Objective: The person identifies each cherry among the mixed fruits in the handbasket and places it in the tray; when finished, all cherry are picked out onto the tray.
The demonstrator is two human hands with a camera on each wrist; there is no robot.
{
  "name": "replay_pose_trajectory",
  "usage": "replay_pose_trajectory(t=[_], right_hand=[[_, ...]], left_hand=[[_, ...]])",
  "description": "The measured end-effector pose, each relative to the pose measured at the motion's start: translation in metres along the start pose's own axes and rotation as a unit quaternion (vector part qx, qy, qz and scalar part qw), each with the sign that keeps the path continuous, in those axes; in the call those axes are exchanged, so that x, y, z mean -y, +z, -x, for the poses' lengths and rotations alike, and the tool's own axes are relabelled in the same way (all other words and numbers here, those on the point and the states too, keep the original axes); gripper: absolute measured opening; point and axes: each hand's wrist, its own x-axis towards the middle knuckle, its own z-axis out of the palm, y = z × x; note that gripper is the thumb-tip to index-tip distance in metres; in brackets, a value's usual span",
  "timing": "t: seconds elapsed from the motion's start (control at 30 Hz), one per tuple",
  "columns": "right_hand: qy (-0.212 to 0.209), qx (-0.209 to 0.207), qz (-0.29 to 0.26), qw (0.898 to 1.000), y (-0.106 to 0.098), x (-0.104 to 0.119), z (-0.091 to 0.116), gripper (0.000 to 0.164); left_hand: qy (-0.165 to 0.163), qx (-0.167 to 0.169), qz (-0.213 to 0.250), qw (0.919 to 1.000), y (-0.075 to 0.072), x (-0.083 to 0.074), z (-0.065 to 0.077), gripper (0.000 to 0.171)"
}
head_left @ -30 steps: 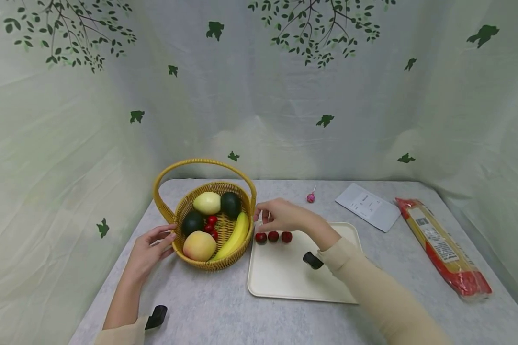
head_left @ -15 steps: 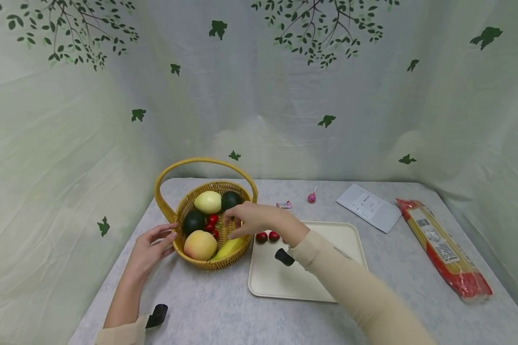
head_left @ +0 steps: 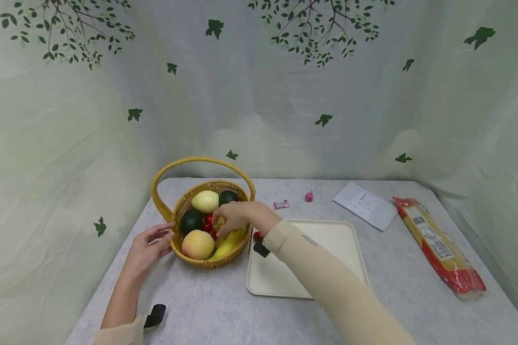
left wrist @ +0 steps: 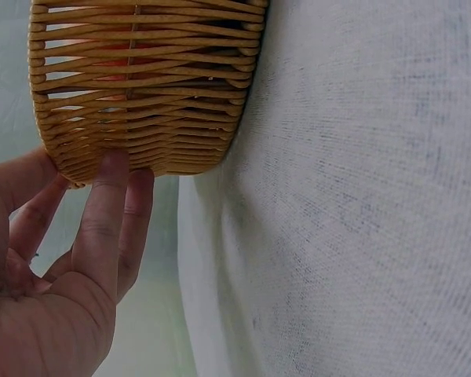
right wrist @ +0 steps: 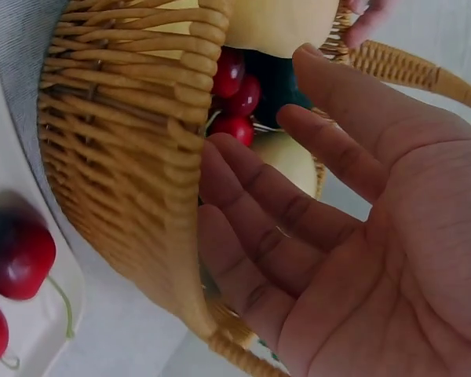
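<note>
A wicker basket (head_left: pixel 224 262) with a tall handle holds a peach (head_left: pixel 197 244), a banana (head_left: pixel 230 244), a pale yellow fruit (head_left: pixel 205 201), two dark green fruits (head_left: pixel 191 222) and small red cherries (right wrist: pixel 234 129). My left hand (head_left: pixel 149 247) touches the basket's left side; in the left wrist view its fingertips lie against the woven wall and rim. Over the right half of the basket is my right hand (head_left: pixel 230 215), its fingers extended towards the cherries, nothing visible between them. In the right wrist view, that hand (right wrist: pixel 337 220) hides part of the interior.
Right of the basket lies a cream tray (head_left: pixel 328 249), with cherries (right wrist: pixel 20 247) near its left edge, partly covered by my right sleeve. Farther back are a wrapped candy (head_left: pixel 281 204) and a lollipop (head_left: pixel 309 197). A white packet (head_left: pixel 365 206) and a noodle pack (head_left: pixel 440 247) lie at right.
My right hand has moved left from above the tray's cherries into the space over the basket, uncovering the wrapped candy. My left hand has stayed at the basket's side.
</note>
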Motion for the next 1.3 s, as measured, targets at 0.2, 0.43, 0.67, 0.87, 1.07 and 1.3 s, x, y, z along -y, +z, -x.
replay_pose_trajectory(t=[0.2, 0.43, 0.67, 0.87, 1.07, 1.3], right_hand=[[0.006, 0.033, 0.01, 0.999, -0.002, 0.006, -0.016, 0.042], [0.055, 0.096, -0.098, 0.989, -0.012, 0.012, -0.02, 0.045], [0.079, 0.123, -0.096, 0.985, -0.016, 0.017, -0.028, 0.039], [0.119, 0.125, -0.129, 0.977, -0.018, 0.022, -0.033, 0.035], [0.127, 0.131, -0.151, 0.971, -0.013, 0.028, -0.036, 0.044], [0.138, 0.127, -0.15, 0.971, -0.007, 0.029, -0.041, 0.049]], left_hand=[[-0.004, 0.001, 0.006, 1.0, 0.001, 0.002, 0.001, 0.051], [-0.002, 0.002, -0.001, 1.0, 0.006, -0.004, -0.007, 0.049], [0.002, 0.001, 0.008, 1.0, 0.006, -0.005, -0.007, 0.049], [0.005, -0.001, 0.001, 1.0, 0.004, -0.007, -0.007, 0.049], [-0.002, -0.004, -0.003, 1.0, 0.0, -0.005, -0.004, 0.05], [-0.009, -0.006, 0.006, 0.9999, -0.001, 0.0, -0.003, 0.05]])
